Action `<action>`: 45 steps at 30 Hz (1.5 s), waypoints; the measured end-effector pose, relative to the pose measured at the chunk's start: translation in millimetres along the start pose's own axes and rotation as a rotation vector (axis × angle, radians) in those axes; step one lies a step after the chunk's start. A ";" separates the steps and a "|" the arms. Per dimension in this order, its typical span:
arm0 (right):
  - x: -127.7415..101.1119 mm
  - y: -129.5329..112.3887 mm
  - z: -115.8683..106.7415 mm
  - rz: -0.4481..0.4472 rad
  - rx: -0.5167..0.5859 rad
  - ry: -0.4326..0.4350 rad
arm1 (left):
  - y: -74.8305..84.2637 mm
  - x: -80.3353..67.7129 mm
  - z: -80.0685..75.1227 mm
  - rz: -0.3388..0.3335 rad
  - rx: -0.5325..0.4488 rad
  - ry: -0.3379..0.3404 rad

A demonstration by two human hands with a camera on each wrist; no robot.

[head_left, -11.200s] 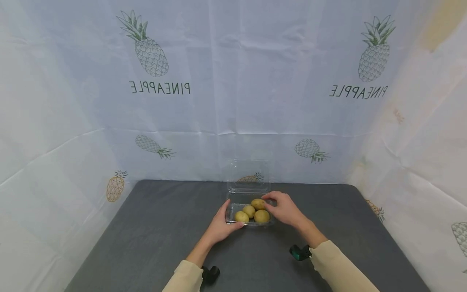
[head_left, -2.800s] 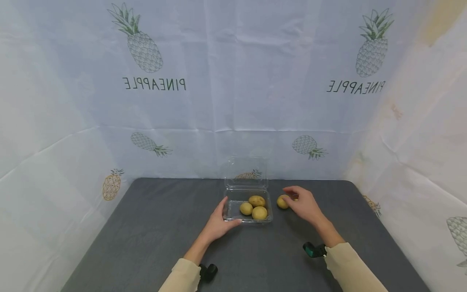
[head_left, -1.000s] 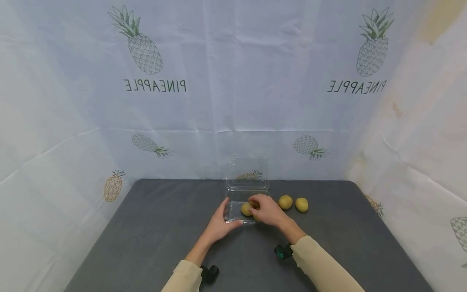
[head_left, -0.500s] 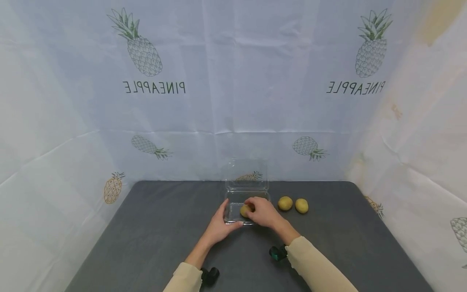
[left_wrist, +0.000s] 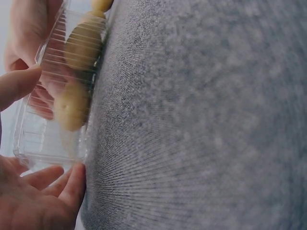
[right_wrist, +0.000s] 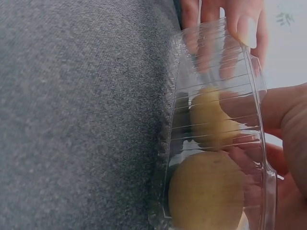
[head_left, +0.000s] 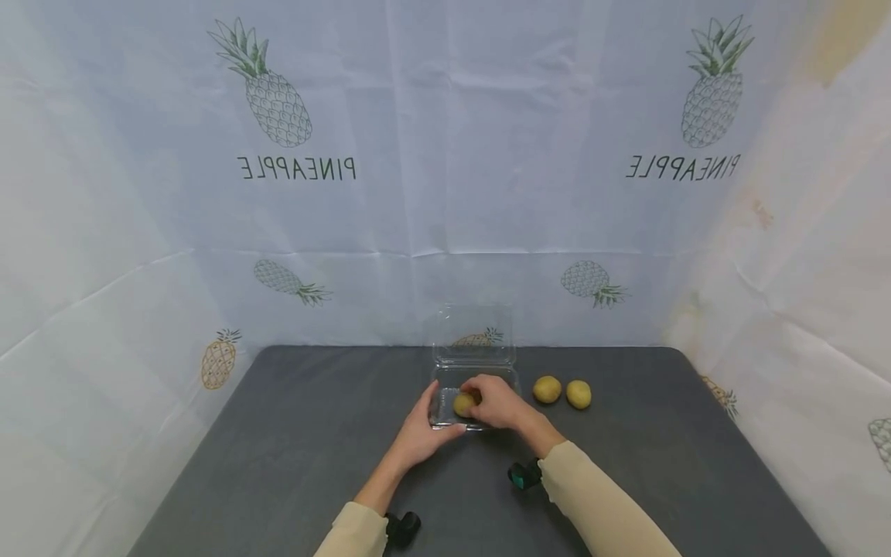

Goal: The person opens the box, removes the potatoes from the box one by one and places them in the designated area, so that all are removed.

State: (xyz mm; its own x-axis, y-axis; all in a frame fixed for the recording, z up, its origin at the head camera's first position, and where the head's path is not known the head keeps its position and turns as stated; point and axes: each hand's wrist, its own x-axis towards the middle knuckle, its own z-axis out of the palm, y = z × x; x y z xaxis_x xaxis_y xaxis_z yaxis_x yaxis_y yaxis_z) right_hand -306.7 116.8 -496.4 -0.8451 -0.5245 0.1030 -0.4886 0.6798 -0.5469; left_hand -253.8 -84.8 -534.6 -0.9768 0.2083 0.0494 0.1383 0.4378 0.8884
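A clear plastic clamshell container (head_left: 440, 424) stands on the dark table with its lid raised at the back. My left hand (head_left: 418, 435) grips its near left corner, thumb on the front rim and fingers along the left side. Inside the container, my right hand (head_left: 500, 404) pinches a small yellow potato (head_left: 463, 404); through the clear wall in the right wrist view, the thumb presses on this small potato (right_wrist: 204, 117). A larger potato (right_wrist: 206, 191) lies beside it in the container, hidden behind the right hand in the head view.
Two more potatoes, one rounder (head_left: 547, 389) and one at its right (head_left: 578, 394), lie on the table right of the container. A white pineapple-print curtain (head_left: 487, 155) hangs behind the table (head_left: 334, 433) and along both sides.
From the potatoes outside on the right, my right hand has come left into the container. It pinches the small potato, which has shifted slightly left. My left hand keeps its grip on the container.
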 end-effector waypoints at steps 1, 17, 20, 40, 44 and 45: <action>0.9 0.2 0.3 0.003 0.002 0.000 | 0.3 0.2 -0.1 0.001 -0.004 0.001; 6.1 -6.1 5.2 0.034 -0.042 0.007 | 0.6 0.1 0.1 0.011 -0.010 0.005; 5.1 -5.3 4.9 0.029 -0.022 0.024 | 1.2 0.2 0.4 0.004 -0.010 0.009; -11.2 -13.4 -15.1 -0.042 0.163 0.073 | 3.6 1.4 0.4 -0.017 0.007 0.022; -16.1 -13.7 -18.0 -0.065 0.176 0.088 | 3.9 1.3 0.8 -0.020 0.004 0.019; -17.3 -13.6 -18.5 -0.069 0.175 0.093 | 4.0 1.2 1.0 -0.019 0.004 0.019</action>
State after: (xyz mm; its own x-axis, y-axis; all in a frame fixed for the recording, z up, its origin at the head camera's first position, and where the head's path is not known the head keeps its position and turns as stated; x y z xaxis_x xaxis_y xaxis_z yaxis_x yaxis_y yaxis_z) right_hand -289.3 126.1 -475.4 -0.8314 -0.5117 0.2167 -0.5075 0.5403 -0.6712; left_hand -254.2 -81.9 -531.5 -0.9823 0.1826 0.0410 0.1199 0.4454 0.8873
